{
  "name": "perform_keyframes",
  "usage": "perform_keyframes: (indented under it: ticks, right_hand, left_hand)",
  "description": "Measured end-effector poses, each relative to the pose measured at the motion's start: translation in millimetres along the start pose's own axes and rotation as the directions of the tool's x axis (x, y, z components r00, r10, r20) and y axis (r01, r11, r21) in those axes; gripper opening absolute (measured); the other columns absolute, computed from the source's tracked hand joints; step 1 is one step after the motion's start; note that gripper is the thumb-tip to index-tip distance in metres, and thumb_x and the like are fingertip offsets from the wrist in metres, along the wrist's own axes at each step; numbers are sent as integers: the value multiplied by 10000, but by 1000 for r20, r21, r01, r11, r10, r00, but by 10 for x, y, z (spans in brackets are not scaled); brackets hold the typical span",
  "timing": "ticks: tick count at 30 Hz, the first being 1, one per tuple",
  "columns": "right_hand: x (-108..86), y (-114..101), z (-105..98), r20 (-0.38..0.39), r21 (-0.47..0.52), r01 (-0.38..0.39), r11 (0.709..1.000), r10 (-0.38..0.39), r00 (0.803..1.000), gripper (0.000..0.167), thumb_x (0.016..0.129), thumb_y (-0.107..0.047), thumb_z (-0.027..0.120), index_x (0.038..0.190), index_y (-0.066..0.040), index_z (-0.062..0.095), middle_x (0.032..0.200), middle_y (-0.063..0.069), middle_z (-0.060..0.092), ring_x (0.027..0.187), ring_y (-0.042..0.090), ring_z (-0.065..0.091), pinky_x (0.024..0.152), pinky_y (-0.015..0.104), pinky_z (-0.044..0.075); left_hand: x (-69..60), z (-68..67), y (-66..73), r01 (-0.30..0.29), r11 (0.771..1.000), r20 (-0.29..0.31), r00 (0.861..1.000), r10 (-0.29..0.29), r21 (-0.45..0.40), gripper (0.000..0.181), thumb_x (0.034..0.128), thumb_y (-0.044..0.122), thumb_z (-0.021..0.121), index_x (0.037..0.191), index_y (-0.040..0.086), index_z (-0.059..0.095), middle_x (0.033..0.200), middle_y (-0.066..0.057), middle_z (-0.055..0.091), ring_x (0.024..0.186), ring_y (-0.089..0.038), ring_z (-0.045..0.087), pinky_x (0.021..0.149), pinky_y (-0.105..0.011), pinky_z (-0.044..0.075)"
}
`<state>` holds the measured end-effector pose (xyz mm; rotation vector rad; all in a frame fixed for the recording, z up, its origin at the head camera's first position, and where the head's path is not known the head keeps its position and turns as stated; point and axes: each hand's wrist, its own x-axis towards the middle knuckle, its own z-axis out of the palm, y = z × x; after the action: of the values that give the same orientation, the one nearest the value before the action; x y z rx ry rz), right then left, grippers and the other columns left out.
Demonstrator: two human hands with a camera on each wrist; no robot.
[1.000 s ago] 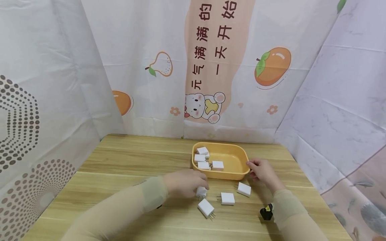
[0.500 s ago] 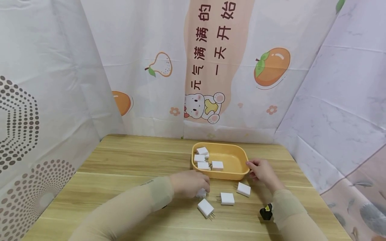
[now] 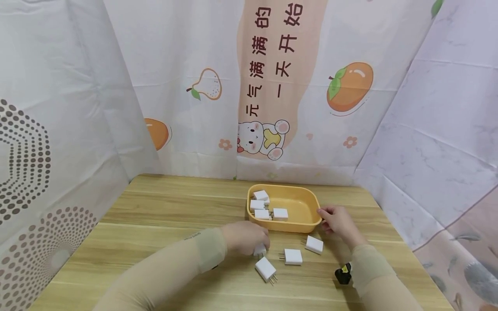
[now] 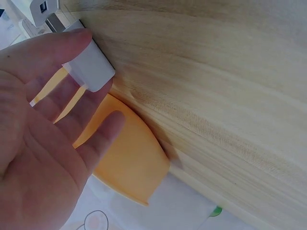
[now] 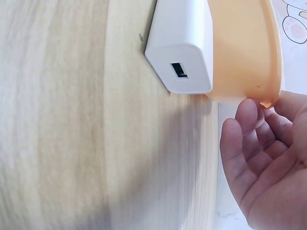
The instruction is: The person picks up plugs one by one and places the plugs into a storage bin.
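Note:
My left hand [image 3: 247, 237] pinches a white USB charger plug [image 4: 91, 67] between thumb and fingers, just in front of an orange-yellow plastic bin [image 3: 299, 226]. In the head view that hand partly covers the charger. My right hand [image 3: 339, 222] holds the bin's right end by the rim, and the right wrist view shows its fingertips [image 5: 247, 112] at the bin's corner. Several white chargers [image 3: 280, 214] lie in the left part of the bin. In front of it, three more lie on the table: one white charger [image 3: 266, 269], a middle charger [image 3: 293, 256] and a right charger [image 3: 314, 244].
The wood-grain table [image 3: 163, 207] extends left of the bin and in front of it. Beside the right sleeve is a small black object with a yellow mark [image 3: 343, 274], its kind unclear. A printed curtain [image 3: 194, 129] hangs behind the table.
My left hand has shifted slightly right over the charger and its fingers have come down around it. The right hand and the bin stay where they were.

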<state>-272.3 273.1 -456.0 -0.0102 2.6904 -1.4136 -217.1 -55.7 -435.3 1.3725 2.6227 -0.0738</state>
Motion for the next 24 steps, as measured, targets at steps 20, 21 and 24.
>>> perform_keyframes:
  ticks: [20,21,24]
  right_hand:
    - [11,24,13,7,16,-5,1000,5,1000,361,1057,-210,565,1252,86,627,837,82,641,701,220,633,606,373,581]
    - [10,23,12,8,17,-6,1000,5,1000,360,1057,-211,565,1252,85,628,836,81,638,701,219,630,607,372,580]
    - [7,16,15,7,15,-5,1000,4,1000,353,1057,-208,563,1244,84,630,831,80,633,698,214,624,605,369,579]
  left_hand:
    - [-2,59,-48,-11,1000,-5,1000,11,24,338,831,75,781,1047,331,738,997,144,605,847,-18,546,740,-208,489]
    - [-12,56,-51,-11,1000,-5,1000,11,15,331,836,79,780,1048,329,737,998,146,608,851,-16,547,743,-208,488]
    - [-52,41,-56,-6,1000,-4,1000,6,-5,309,855,107,782,1069,325,735,1017,148,616,868,-9,555,755,-209,493]
